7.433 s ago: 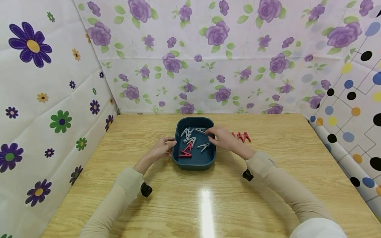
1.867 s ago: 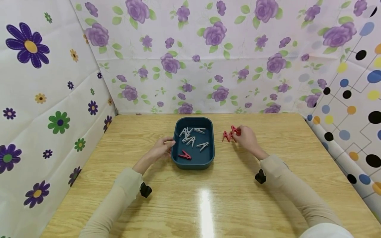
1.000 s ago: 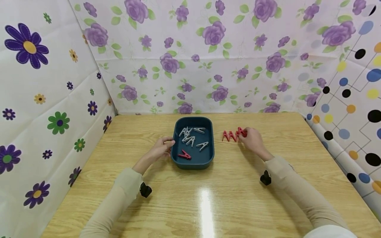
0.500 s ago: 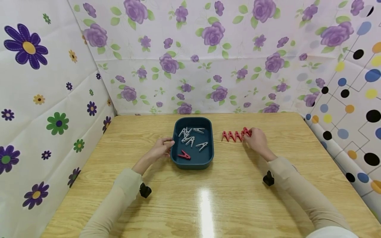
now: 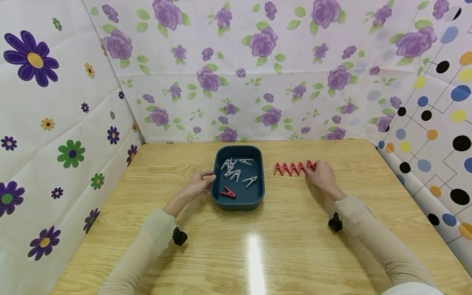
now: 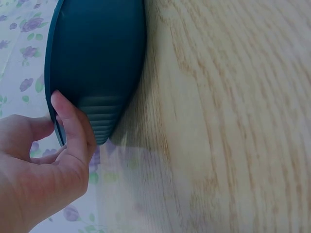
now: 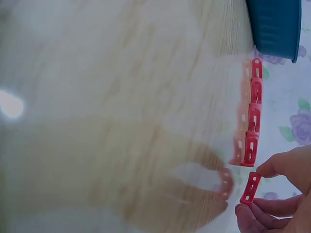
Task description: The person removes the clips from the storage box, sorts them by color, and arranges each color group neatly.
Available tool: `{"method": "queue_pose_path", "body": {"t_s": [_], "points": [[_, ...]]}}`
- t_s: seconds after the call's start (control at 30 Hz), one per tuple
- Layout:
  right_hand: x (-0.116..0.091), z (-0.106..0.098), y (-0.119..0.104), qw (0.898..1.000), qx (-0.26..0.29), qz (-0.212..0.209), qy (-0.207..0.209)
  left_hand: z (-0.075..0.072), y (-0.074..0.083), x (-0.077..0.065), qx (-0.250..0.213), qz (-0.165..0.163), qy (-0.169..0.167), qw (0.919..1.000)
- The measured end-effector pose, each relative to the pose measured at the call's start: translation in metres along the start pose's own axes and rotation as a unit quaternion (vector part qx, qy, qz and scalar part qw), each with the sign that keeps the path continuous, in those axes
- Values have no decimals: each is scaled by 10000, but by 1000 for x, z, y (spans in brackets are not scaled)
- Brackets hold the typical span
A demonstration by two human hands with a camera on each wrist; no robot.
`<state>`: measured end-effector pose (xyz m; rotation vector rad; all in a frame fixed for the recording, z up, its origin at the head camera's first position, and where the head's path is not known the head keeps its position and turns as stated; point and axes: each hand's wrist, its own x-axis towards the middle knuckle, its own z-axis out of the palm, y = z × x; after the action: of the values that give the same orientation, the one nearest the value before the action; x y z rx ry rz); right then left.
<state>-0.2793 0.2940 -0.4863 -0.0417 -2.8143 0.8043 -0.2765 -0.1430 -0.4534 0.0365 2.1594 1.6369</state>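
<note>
While the left hand (image 5: 197, 183) pinches the box (image 5: 237, 207), the right hand (image 5: 322, 175) pinches one peg (image 7: 250, 187), whose bump may topple the row (image 5: 293, 169) near the table's (image 5: 287, 246) far edge.

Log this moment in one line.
left hand: grips bin by rim; right hand: pinches red clothespin beside red row; bin: pale clothespins, one red

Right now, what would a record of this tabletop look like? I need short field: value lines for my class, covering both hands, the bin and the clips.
Left hand: holds the left rim of the blue bin
Right hand: pinches one red clip at the row's right end
Row: four red clips, right of the bin
Inside bin: several pale clips, one loose red clip
Surface: wooden table
</note>
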Motion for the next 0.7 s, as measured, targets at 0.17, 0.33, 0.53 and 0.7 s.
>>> {"method": "queue_pose_path", "body": {"t_s": [0.17, 0.33, 0.53, 0.7], "points": [[0, 0, 1, 10000, -6, -31, 17, 1, 1, -1, -13, 20, 17, 10000], [0, 0, 1, 10000, -19, 12, 21, 1, 0, -1, 11, 2, 23, 10000], [-1, -2, 2, 9999, -105, 124, -25, 1, -1, 0, -14, 19, 3, 10000], [-2, -4, 1, 9999, -97, 75, -16, 0, -1, 0, -42, 66, -50, 10000]]}}
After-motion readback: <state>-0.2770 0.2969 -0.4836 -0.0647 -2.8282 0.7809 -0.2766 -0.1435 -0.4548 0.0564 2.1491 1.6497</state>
